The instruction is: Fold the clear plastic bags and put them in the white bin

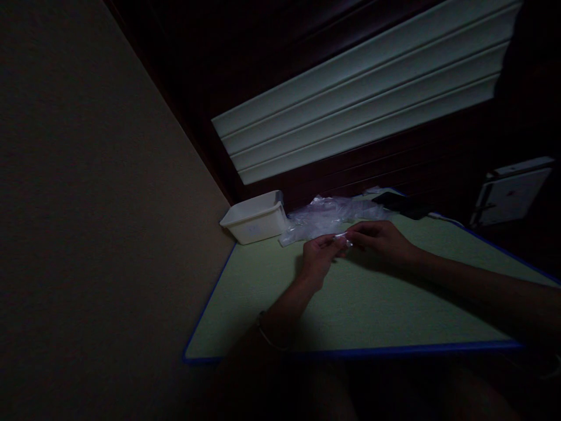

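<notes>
Both hands meet above the pale green table top, fingers bent in a pinch. Between them is a small piece of shiny clear plastic, too dark and small to tell what kind of bag or wrapper it is. My left hand grips its left end, and my right hand pinches the right end. Just behind the hands lies a loose heap of clear plastic bags. A white plastic bin stands left of the heap.
A dark flat object lies at the table's back right, with a white cable beside it. A blue edge trims the table. A wall rises at the left; a pale slatted panel is behind. The room is dim.
</notes>
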A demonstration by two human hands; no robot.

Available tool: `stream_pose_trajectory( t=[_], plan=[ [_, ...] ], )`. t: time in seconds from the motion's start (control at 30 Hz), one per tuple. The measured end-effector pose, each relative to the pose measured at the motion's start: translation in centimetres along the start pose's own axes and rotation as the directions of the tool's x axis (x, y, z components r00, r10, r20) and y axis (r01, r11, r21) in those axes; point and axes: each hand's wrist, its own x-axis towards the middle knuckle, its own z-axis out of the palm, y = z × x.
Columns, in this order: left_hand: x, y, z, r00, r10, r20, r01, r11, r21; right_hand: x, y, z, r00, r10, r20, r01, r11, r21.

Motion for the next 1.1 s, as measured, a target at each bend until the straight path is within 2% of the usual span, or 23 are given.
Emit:
stream_pose_trajectory(
  t=[0.1, 0.27, 0.53, 0.7, 0.77, 0.87, 0.93, 1.03, 1.1],
  plan=[
    [0.0, 0.2, 0.0, 0.999, 0.016, -0.051, -0.018, 0.999, -0.050, 0.0, 0.1, 0.0, 1.000, 0.004, -0.001, -0.004, 1.000, -0.014],
    [-0.1, 0.4, -0.1, 0.998, 0.028, -0.058, -0.032, 0.997, -0.071, 0.2, 0.3, -0.2, 1.000, -0.002, 0.003, 0.002, 0.999, -0.034],
    [0.1, 0.6, -0.5, 0.994, 0.041, -0.100, -0.050, 0.995, -0.090, 0.4, 0.8, -0.5, 0.992, 0.056, -0.115, -0.057, 0.998, -0.010],
    [0.5, 0.5, -1.2, 0.986, 0.060, -0.158, -0.074, 0.994, -0.085, 0.3, 1.6, -0.5, 0.993, 0.104, -0.055, -0.105, 0.994, -0.006],
    [1.0, 1.0, -1.9, 0.977, 0.079, -0.199, -0.091, 0.995, -0.051, 0.1, 1.8, -0.3, 0.989, 0.145, -0.015, -0.145, 0.989, 0.003],
    [2.7, 3.6, -3.9, 0.974, 0.127, -0.186, -0.121, 0.992, 0.045, -0.2, 1.9, 0.1, 0.973, 0.227, 0.041, -0.229, 0.972, 0.059],
    [4.2, 6.5, -5.9, 0.973, 0.171, -0.152, -0.149, 0.977, 0.151, -0.4, 1.8, 0.3, 0.958, 0.274, 0.090, -0.282, 0.955, 0.093],
    [6.8, 11.6, -9.7, 0.937, 0.289, -0.196, -0.219, 0.923, 0.315, -0.6, 1.8, 0.4, 0.947, 0.292, 0.131, -0.307, 0.946, 0.108],
    [8.4, 14.4, -12.3, 0.930, 0.289, -0.227, -0.159, 0.874, 0.459, -0.6, 2.0, 0.4, 0.944, 0.295, 0.150, -0.313, 0.942, 0.119]
  ],
)
